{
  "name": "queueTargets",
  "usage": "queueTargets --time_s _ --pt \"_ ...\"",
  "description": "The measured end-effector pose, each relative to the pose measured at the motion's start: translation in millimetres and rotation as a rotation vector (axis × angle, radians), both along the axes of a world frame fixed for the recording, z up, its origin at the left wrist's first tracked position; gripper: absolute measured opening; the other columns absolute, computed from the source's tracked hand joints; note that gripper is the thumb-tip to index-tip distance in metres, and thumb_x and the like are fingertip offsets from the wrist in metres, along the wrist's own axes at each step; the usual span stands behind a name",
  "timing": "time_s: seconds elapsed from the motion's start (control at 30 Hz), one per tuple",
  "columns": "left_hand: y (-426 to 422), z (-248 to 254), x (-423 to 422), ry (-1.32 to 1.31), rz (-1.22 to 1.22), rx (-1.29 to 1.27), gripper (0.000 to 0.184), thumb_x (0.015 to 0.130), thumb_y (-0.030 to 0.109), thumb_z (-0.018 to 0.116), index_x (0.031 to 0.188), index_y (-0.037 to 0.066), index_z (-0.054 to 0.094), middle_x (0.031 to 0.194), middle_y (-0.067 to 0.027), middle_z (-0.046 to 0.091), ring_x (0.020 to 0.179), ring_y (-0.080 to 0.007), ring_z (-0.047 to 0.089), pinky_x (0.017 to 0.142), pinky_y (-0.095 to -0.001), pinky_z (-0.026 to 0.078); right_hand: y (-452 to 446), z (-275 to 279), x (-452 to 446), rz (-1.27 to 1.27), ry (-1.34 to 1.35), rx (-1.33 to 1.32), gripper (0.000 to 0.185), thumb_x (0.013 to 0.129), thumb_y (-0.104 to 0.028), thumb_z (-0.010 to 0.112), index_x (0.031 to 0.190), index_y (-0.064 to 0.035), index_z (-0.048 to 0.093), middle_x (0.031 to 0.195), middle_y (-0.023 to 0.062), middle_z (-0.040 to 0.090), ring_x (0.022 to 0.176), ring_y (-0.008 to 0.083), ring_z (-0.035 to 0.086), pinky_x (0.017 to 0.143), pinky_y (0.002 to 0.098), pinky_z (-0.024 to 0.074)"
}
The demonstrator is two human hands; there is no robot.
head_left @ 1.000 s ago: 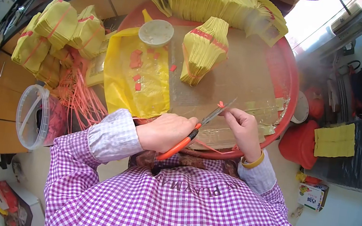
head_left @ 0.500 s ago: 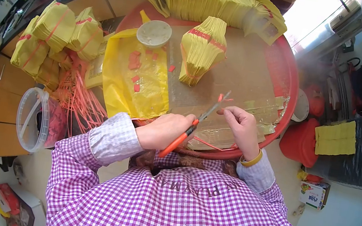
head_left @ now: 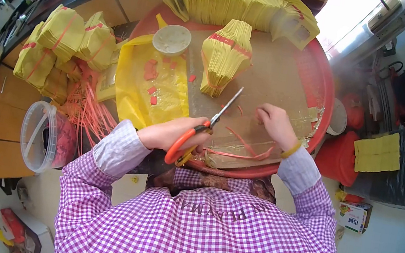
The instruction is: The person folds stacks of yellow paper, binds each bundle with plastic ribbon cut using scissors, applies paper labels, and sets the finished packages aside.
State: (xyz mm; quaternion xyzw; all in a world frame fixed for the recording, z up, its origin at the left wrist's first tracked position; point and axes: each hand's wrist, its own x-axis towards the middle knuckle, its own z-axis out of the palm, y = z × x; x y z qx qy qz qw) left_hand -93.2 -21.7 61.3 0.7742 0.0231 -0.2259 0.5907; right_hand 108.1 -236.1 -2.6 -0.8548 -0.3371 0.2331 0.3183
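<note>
A pair of scissors [head_left: 194, 138] with orange handles is in my left hand [head_left: 168, 133], its blades pointing up and away over the round table. My right hand [head_left: 278, 126] hovers above the right part of the table, fingers curled together; whatever they may hold is hidden. Between the hands a short piece of red strip [head_left: 240, 110] shows near the blades. A longer red strip [head_left: 248, 152] loops along the near rim, one end close to my left fingers. Beyond the scissors stands a fanned bundle of folded yellow paper [head_left: 225, 58] with a red band round it.
The round red table [head_left: 328, 93] carries a yellow plastic sheet [head_left: 137, 89] with red scraps, a pale bowl [head_left: 171, 40] and a long row of yellow paper [head_left: 232, 6]. Tied yellow stacks [head_left: 61, 32], red strips [head_left: 90, 114] and a clear tub [head_left: 37, 135] are at left.
My left hand and the scissors have drawn left and toward me. My right hand has moved slightly up and right, away from the blades. The longer strip now lies looped near the rim.
</note>
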Motion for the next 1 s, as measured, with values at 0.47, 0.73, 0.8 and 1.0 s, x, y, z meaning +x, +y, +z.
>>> queueTargets --time_s 0.47,0.73,0.8,1.0 --pt "10 -3 -35 -0.071 0.231 -0.099 0.021 0.095 0.018 0.044 0.106 0.003 0.054 0.078 -0.0058 0.064 0.062 -0.0129 0.053 0.055 -0.0224 0.042 46 -9 -11 0.093 -0.126 -0.091 0.009 0.081 -0.011 0.061 0.084 -0.0022 0.06 0.077 0.0087 0.06 0.072 0.0264 0.059 0.066 0.0337 0.0472" --pt "9 -11 -39 -0.125 0.21 -0.044 0.024 0.095 0.018 0.044 0.111 0.002 0.053 0.078 -0.0058 0.064 0.061 -0.0132 0.053 0.055 -0.0228 0.042 52 -30 -8 0.111 0.238 0.27 0.014 0.083 -0.008 0.06 0.092 0.0003 0.066 0.077 0.0071 0.063 0.067 0.0176 0.058 0.062 0.029 0.0463" --pt "8 -11 -38 -0.136 0.206 -0.03 0.025 0.095 0.018 0.043 0.111 0.002 0.053 0.078 -0.0058 0.064 0.061 -0.0133 0.053 0.055 -0.0229 0.042 51 -36 -7 0.181 0.018 0.257 0.016 0.084 -0.008 0.061 0.096 0.0007 0.067 0.079 0.0065 0.064 0.067 0.0148 0.057 0.063 0.0274 0.0463" --pt "7 -10 -39 -0.132 0.224 -0.034 0.024 0.095 0.018 0.044 0.111 0.002 0.053 0.078 -0.0057 0.064 0.061 -0.0137 0.053 0.055 -0.0234 0.042 53 -19 -19 0.056 0.168 0.212 0.012 0.082 -0.009 0.064 0.087 0.0001 0.07 0.074 0.0067 0.065 0.065 0.0163 0.058 0.061 0.0273 0.0458"
